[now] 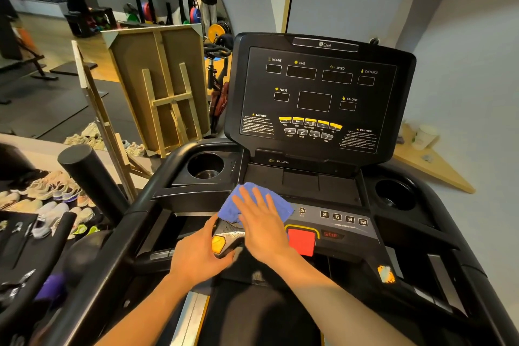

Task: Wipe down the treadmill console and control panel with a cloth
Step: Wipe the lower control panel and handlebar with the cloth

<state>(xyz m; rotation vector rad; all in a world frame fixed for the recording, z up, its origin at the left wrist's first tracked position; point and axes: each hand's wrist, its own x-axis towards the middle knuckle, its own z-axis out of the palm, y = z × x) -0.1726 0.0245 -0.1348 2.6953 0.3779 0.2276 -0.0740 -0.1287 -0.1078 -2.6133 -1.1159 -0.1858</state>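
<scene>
A blue cloth (241, 199) lies on the left part of the treadmill's grey control panel (345, 226). My right hand (262, 220) presses flat on the cloth with straight, spread fingers. My left hand (200, 254) grips the left handlebar sensor grip (226, 236), which has a yellow button, thumb curled over its top. The black console screen (317, 98) rises behind, dark, with yellow media buttons. A red stop button (302, 241) sits just right of my right wrist.
Cup holders sit at the left (206, 167) and right (394, 194) of the console. Several shoes (53, 205) lie on the floor to the left, beside a wooden frame (160, 84). A paper cup (424, 135) stands on a wooden shelf at right.
</scene>
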